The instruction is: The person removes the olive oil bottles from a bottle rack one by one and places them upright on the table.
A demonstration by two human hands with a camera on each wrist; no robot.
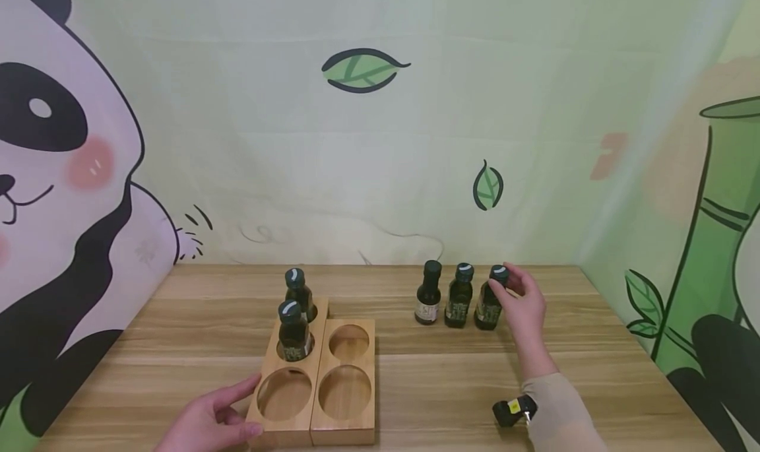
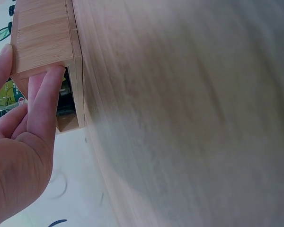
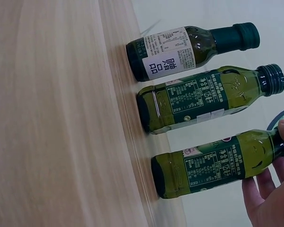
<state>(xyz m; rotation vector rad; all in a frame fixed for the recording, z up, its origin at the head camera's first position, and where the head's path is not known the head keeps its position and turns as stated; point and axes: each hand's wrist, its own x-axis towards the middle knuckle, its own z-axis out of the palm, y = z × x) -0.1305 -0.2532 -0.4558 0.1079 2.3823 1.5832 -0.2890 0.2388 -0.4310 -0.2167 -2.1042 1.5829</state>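
Two green glass bottles (image 1: 295,336) stand in the rectangular wooden holder (image 1: 291,437); at its two o'clock, three more bottles (image 1: 459,301).

In its wrist view, the right grip (image 3: 274,203) (cut off) partly hides a bottle cap (image 3: 279,144).

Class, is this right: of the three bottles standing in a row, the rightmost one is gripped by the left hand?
Wrong hand: the head view shows the right hand gripping the rightmost bottle of the three; the left hand touches the wooden holder.
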